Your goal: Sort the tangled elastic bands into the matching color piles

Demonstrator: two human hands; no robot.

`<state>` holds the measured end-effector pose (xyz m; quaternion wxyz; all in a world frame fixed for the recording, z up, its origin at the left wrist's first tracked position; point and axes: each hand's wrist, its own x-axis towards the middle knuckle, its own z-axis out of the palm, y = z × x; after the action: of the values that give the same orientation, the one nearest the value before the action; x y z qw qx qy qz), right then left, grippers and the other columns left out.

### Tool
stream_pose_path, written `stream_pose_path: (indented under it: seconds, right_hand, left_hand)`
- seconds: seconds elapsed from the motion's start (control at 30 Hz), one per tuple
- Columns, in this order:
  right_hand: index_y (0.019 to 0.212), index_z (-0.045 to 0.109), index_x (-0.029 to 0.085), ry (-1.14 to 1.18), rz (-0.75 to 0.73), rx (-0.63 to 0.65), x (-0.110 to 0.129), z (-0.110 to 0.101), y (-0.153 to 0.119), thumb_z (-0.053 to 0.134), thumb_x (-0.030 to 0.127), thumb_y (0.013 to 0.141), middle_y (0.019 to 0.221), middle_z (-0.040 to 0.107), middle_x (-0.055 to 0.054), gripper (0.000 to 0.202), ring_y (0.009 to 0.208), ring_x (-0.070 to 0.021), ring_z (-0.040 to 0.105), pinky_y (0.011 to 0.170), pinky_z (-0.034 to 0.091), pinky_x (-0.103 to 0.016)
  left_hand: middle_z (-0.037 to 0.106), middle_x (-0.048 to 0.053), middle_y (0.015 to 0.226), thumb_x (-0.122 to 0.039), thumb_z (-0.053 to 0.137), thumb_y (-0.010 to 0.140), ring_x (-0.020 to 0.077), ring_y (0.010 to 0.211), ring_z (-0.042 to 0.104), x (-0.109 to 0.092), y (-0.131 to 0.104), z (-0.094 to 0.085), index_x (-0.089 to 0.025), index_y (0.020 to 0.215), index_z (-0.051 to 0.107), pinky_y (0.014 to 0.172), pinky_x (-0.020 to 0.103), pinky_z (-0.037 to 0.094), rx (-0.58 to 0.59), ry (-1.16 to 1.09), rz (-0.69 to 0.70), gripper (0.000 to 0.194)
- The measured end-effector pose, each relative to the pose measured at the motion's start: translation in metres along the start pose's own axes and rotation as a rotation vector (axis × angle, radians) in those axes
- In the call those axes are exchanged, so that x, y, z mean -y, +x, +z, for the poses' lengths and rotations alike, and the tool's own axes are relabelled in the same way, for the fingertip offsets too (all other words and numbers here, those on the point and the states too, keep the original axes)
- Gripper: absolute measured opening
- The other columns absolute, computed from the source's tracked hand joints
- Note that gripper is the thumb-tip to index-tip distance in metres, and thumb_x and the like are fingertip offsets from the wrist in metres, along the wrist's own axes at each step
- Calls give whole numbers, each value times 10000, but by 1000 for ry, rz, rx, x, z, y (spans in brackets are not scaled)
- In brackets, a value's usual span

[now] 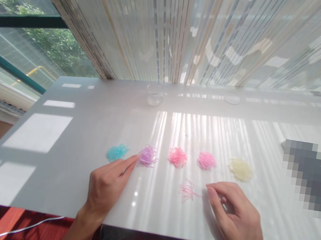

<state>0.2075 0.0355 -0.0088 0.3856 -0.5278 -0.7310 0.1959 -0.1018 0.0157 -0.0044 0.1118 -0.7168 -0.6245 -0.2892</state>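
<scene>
My left hand (109,183) has its thumb and fingertips pinched together at the left edge of a pile of purple rubber bands (147,156). Whether a band is between those fingertips is too small to tell. To the left lies a pile of blue rubber bands (117,152). My right hand (234,209) is also closed in a pinch, just right of a small loose heap of pale pink rubber bands (187,190). What it holds, if anything, cannot be made out. Farther back are piles of coral-pink (177,157), bright pink (207,160) and yellow rubber bands (240,169).
The piles lie in a row on a white table (92,125). A clear round container (154,94) stands at the back, with a clear disc (231,100) farther right. A pixelated dark object (312,176) is at the right. A striped curtain (175,29) hangs behind.
</scene>
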Motion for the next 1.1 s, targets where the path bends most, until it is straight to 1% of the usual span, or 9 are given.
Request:
stream_pose_path:
  seconds: [0.13,0.2,0.27,0.37,0.47,0.57,0.63,0.77,1.1]
  right_hand:
    - [872,716,248,4,8,3,1,-1,0,630,327,982,851,729,-34,160,713,-166,684,589,539,-263]
    - [873,716,250,5,7,4,1,-1,1,630,325,980,847,730,-34,157,705,-169,683,584,540,-265]
    - [872,715,250,5,0,-1,1,-1,1,630,324,978,841,730,-36,155,702,-173,684,581,543,-268]
    - [866,714,250,4,-11,-4,0,-1,1,630,324,978,837,730,-35,158,706,-173,690,583,545,-265]
    - [875,717,252,-1,-5,19,-1,-2,1,635,325,977,851,735,-36,150,717,-172,696,587,549,-261]
    - [874,719,253,5,0,17,0,-1,1,644,325,970,845,740,-36,141,703,-173,693,576,548,-261]
    - [858,719,252,12,-2,-1,1,-1,2,641,329,970,825,739,-36,156,681,-173,688,562,546,-264]
    - [852,719,251,5,3,-7,3,0,3,632,334,973,824,740,-40,170,685,-177,698,557,552,-266]
    - [892,712,252,8,-13,7,0,1,2,640,298,976,849,730,-23,120,730,-160,698,598,551,-249]
  left_hand:
    - [762,23,689,-256,659,993,89,496,589,-4,-2,-2,-146,1041,821,551,214,447,-22,10,-71,202]
    - [721,11,612,-288,639,1000,89,456,556,-5,0,-5,-143,1046,825,516,223,418,-25,51,-119,240]
    - [673,-8,550,-304,619,998,99,427,527,-3,6,-10,-176,1042,833,485,238,383,9,102,-158,253]
    - [703,-12,588,-301,645,954,132,448,562,7,26,-19,-266,992,848,456,256,344,166,155,-173,209]
    - [778,-21,709,-284,679,913,175,556,660,19,53,-22,-342,1030,842,501,259,394,321,154,-138,209]
    - [823,-35,857,-264,631,931,197,694,730,29,74,-18,-379,1033,831,567,260,435,481,95,-22,252]
    - [812,-33,816,-280,593,948,190,695,725,34,80,-13,-373,979,830,572,252,427,545,49,37,257]
    - [757,-18,695,-326,544,971,183,658,695,40,79,-8,-336,915,809,574,249,404,567,0,64,271]
    - [717,-27,658,-322,454,994,157,570,622,47,80,-12,-305,918,762,558,246,344,637,39,109,317]
